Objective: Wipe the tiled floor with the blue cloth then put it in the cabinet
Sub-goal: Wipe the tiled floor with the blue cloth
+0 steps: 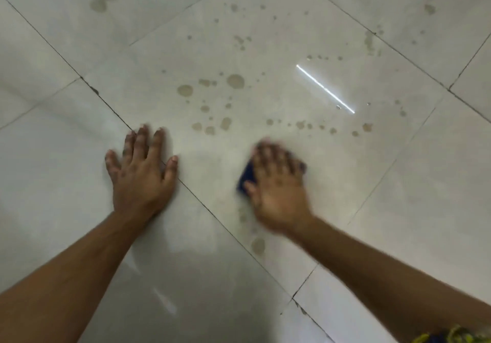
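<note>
The blue cloth [245,176] lies on the pale tiled floor [265,50], mostly hidden under my right hand [279,186]. That hand presses flat on the cloth with straight, spread fingers and is blurred by motion. Only a dark blue edge of the cloth shows by the thumb and at the fingertips. My left hand [142,172] rests flat on the floor to the left, fingers spread, holding nothing. Brownish spots and drops [235,81] are scattered over the tile beyond both hands. No cabinet is in view.
Dark grout lines cross the floor diagonally. A bright strip of reflected light [325,89] lies on the tile at the right. A bit of yellow and blue fabric [451,336] shows at the bottom right corner.
</note>
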